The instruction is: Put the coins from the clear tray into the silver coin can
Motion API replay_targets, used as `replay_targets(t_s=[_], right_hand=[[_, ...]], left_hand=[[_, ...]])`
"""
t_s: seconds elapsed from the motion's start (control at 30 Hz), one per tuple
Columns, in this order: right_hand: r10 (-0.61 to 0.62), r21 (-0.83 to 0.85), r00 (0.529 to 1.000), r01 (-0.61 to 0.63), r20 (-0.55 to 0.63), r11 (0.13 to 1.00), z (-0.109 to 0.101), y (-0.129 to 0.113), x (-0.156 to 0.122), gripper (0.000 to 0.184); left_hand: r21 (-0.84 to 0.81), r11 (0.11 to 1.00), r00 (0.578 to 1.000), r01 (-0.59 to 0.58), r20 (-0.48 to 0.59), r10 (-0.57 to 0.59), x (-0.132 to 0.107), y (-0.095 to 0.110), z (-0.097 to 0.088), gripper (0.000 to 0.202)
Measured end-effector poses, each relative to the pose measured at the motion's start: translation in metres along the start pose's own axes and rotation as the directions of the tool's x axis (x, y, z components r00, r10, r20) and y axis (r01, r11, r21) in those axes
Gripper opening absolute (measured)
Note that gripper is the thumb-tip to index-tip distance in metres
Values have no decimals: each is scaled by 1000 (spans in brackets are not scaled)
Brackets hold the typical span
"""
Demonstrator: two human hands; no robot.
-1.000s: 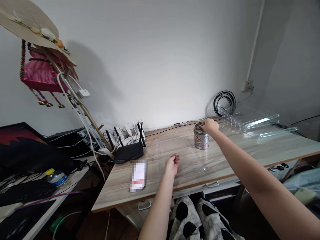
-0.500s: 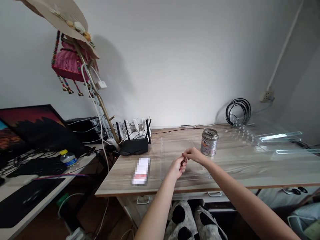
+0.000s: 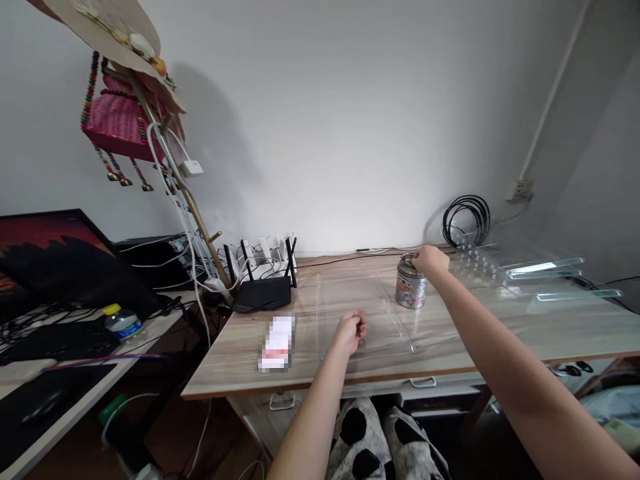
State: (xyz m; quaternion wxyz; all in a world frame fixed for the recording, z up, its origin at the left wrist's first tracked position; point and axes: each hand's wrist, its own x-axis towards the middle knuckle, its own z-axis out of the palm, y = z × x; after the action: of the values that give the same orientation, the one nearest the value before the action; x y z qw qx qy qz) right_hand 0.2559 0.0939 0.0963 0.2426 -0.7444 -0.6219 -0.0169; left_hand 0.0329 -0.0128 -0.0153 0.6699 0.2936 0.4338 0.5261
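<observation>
A small metal tin (image 3: 410, 288) with a slotted lid stands on the wooden desk (image 3: 240, 357). My right hand (image 3: 430, 259) rests on top of the tin, fingers pinched over the lid; what they hold is hidden. My left hand (image 3: 351, 331) hovers low over the desk nearer the front edge, fingers curled shut on something I cannot make out. A clear acrylic sheet (image 3: 345, 300) lies flat under both the tin and my left hand.
A black router (image 3: 261, 291) and power strip with plugs sit at the desk's back left. A white card (image 3: 277, 342) lies near the front. Clear acrylic pieces (image 3: 540, 273) and coiled black cable (image 3: 465, 217) are at the right. A water bottle (image 3: 123, 322) is on the left desk.
My right hand left my left hand and moved back to the top of the tin. My left hand stayed low over the acrylic sheet.
</observation>
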Motion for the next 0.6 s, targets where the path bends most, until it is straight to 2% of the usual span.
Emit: replay_targets(t_s=[0.13, 0.23, 0.33, 0.37, 0.4, 0.43, 0.5, 0.6], right_hand=[[4, -2, 1000, -4, -25, 1000, 3, -1, -3, 13], [-36, 6, 995, 36, -94, 999, 1, -8, -18, 20], [-185, 74, 970, 198, -155, 977, 11, -25, -55, 30], [-300, 167, 945, 319, -128, 933, 18, -32, -71, 30], [-425, 286, 905, 416, -35, 863, 27, -40, -87, 29], [-530, 409, 847, 467, 49, 784, 37, -46, -102, 28], [-590, 544, 799, 446, 116, 711, 54, -55, -125, 26], [-577, 623, 804, 380, 143, 683, 63, -58, -131, 22]], left_hand=[[33, 999, 1000, -11, 28, 10, -3, 0, 0, 1], [81, 996, 997, -34, 73, 28, -4, 1, -1, 14], [120, 989, 991, -87, 115, 73, -6, 3, -1, 27], [124, 988, 989, -91, 130, 75, -6, 3, -1, 29], [125, 989, 987, -82, 148, 63, -6, 3, -1, 30], [128, 990, 984, -66, 172, 44, -7, 4, 0, 29], [134, 991, 974, -20, 228, -11, -7, 5, 1, 26], [109, 992, 956, 56, 280, -85, -6, 6, 1, 22]])
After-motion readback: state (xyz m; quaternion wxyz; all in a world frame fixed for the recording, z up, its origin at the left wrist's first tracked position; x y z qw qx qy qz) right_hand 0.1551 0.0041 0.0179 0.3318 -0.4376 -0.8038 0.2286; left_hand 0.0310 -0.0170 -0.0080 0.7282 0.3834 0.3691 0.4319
